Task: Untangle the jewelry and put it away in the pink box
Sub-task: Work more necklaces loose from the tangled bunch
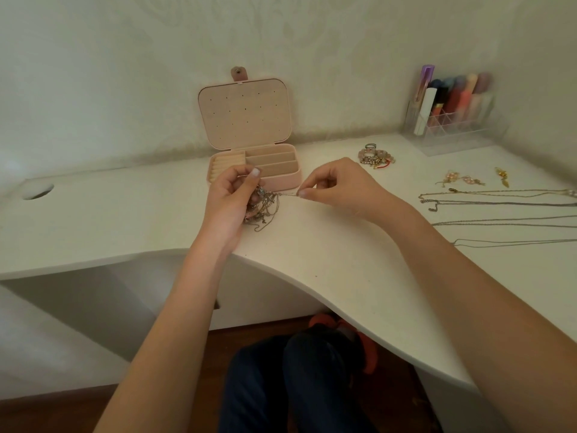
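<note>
A tangle of thin silver chains (263, 207) hangs just above the white desk (125, 220), in front of the pink box (282, 179). My left hand (231, 195) grips the tangle from the left, fingers curled round it. My right hand (337, 185) pinches one chain strand pulled out to the right of the tangle. The pink box stands open with its lid (245, 112) upright; its beige compartments look empty.
Several chains (499, 201) lie stretched out on the desk at the right, with earrings (462, 179) and a heap of beaded bracelets (376, 156) behind them. A clear organiser with cosmetics (452, 110) stands at the back right. A cable hole (39, 192) sits far left.
</note>
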A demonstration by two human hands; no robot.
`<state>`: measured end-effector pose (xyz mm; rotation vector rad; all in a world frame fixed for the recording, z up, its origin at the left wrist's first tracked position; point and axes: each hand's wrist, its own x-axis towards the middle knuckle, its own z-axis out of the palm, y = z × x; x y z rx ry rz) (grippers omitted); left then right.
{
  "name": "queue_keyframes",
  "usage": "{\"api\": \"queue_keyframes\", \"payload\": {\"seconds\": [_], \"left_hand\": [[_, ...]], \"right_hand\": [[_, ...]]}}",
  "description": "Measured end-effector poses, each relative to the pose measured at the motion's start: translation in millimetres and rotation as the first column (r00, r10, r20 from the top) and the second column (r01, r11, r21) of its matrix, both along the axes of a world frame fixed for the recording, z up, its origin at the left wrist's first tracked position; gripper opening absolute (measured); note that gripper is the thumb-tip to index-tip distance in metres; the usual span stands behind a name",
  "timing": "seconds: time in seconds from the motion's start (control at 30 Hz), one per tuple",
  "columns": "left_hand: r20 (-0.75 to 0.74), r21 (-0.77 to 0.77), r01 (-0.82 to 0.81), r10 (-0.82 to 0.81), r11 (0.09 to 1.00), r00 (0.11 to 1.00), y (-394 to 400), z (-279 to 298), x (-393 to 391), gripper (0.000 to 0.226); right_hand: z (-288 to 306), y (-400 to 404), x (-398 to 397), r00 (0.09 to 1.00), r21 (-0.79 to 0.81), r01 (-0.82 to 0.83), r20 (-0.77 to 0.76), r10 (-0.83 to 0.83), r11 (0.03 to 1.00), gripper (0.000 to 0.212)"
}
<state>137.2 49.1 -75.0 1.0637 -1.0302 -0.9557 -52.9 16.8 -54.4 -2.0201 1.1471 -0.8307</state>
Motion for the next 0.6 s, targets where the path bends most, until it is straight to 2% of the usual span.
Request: {"api": "queue_keyframes", "payload": {"seconds": [0.17, 0.3, 0.4, 0.47, 0.5, 0.57, 0.6], "left_hand": [[-0.007, 0.011, 0.0, 0.0, 1.0, 1.0, 3.2, 2.2, -1.3, 0.013], [-0.013, 0.021, -0.013, 0.014, 1.0, 1.0, 4.1, 2.7, -1.7, 0.012], [-0.004, 0.02, -0.008, 0.008, 1.0, 1.0, 4.3, 3.1, -1.0, 0.011], [0.01, 0.017, 0.013, -0.013, 1.0, 1.0, 5.1, 3.8, -0.7, 0.011], [0.021, 0.012, 0.031, -0.032, 0.999, 0.999, 5.8, 4.5, -0.8, 0.011], [0.047, 0.0, 0.084, -0.084, 0.996, 0.995, 7.6, 5.7, -1.1, 0.011], [0.057, -0.003, 0.108, -0.108, 0.994, 0.993, 8.5, 6.4, -1.7, 0.012]], "right_hand": [[1.9, 2.3, 4.0, 0.999, 0.0, 0.031, 0.023, -0.031, 1.0, 0.017], [11.0, 10.4, 2.1, 0.977, 0.147, -0.132, 0.186, 0.103, 0.98, 0.021], [8.0, 12.7, 3.8, 0.979, 0.172, -0.201, 0.0, 0.204, 0.965, 0.021], [-0.2, 11.9, 8.7, 0.977, 0.111, -0.142, -0.144, 0.157, 0.984, 0.024], [-3.7, 11.2, 12.5, 0.986, 0.053, -0.081, -0.145, 0.088, 0.995, 0.026], [-7.0, 12.6, 21.6, 1.0, -0.041, 0.017, -0.002, -0.017, 0.999, 0.026], [-6.8, 14.6, 26.6, 0.997, -0.044, 0.018, 0.076, -0.015, 0.999, 0.022]]}}
